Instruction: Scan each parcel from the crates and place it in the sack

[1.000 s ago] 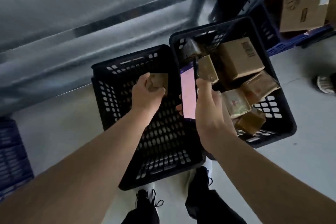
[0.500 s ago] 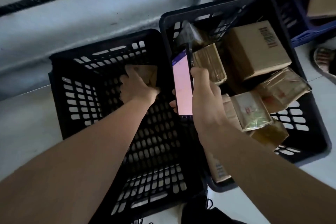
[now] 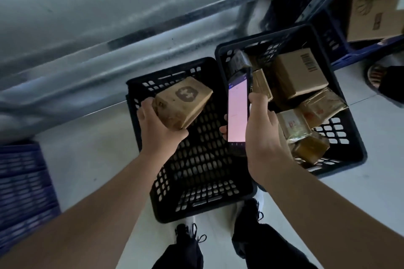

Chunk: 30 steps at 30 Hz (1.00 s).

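My left hand [image 3: 158, 129] grips a brown cardboard parcel [image 3: 182, 102] with a printed logo, lifted above the left black crate [image 3: 196, 205], which shows only its perforated floor. My right hand [image 3: 263, 135] holds a handheld scanner [image 3: 237, 111] upright, its pale pink screen lit, just right of the parcel. The right black crate [image 3: 347, 150] holds several brown parcels [image 3: 299, 74], some wrapped in clear tape. No sack is in view.
A metal shelf rail [image 3: 153, 35] runs across behind the crates. A blue crate [image 3: 24, 181] sits at the far left, and blue crates with a cardboard box [image 3: 376, 4] stand at the upper right. Someone's sandalled foot [image 3: 378, 75] shows at the right edge.
My left hand, which was reaching low into the left crate, has lifted the logo parcel up above it. The right hand keeps the scanner beside it.
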Each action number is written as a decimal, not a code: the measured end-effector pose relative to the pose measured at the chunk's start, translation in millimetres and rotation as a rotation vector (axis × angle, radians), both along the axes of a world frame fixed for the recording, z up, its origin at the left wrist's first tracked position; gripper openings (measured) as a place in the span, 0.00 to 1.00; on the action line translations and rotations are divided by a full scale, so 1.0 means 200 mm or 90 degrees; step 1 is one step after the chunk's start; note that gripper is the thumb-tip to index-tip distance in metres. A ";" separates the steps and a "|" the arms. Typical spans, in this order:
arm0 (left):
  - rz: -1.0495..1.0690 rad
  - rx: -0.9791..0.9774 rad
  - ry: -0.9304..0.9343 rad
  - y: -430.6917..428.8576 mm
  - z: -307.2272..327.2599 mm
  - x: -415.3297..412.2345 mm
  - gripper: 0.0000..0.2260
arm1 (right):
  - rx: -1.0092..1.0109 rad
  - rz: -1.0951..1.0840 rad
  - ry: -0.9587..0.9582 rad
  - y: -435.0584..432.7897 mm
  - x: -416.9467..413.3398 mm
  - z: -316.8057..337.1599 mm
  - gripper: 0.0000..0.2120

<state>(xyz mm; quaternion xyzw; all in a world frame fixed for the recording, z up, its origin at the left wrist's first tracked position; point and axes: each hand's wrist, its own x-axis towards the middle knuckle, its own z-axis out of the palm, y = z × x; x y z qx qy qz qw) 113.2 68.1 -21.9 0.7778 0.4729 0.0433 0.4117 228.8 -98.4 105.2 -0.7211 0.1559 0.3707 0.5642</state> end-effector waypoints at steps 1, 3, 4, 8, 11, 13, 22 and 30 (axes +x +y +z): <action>-0.001 -0.001 -0.008 0.00 0.09 -0.04 0.47 | 0.013 -0.007 -0.008 0.00 -0.04 0.09 0.20; -0.007 0.005 -0.032 0.01 0.28 -0.11 0.49 | 0.020 -0.024 -0.014 0.02 -0.11 0.26 0.19; -0.014 0.013 -0.054 0.01 0.36 -0.14 0.50 | 0.030 -0.028 -0.017 0.02 -0.14 0.35 0.20; -0.040 -0.054 -0.130 0.01 0.74 -0.22 0.59 | 0.069 -0.052 -0.027 0.04 -0.26 0.70 0.24; -0.020 -0.119 -0.146 -0.01 1.05 -0.26 0.59 | 0.097 -0.055 -0.055 0.04 -0.33 1.00 0.20; -0.028 -0.123 -0.146 -0.05 1.26 -0.29 0.60 | 0.095 -0.074 -0.061 0.01 -0.36 1.19 0.23; -0.046 -0.132 -0.251 -0.34 1.99 -0.39 0.49 | 0.124 -0.029 -0.116 -0.24 -0.40 1.89 0.23; 0.076 -0.234 -0.467 -0.69 2.58 -0.44 0.38 | 0.171 0.026 -0.145 -0.62 -0.45 2.38 0.20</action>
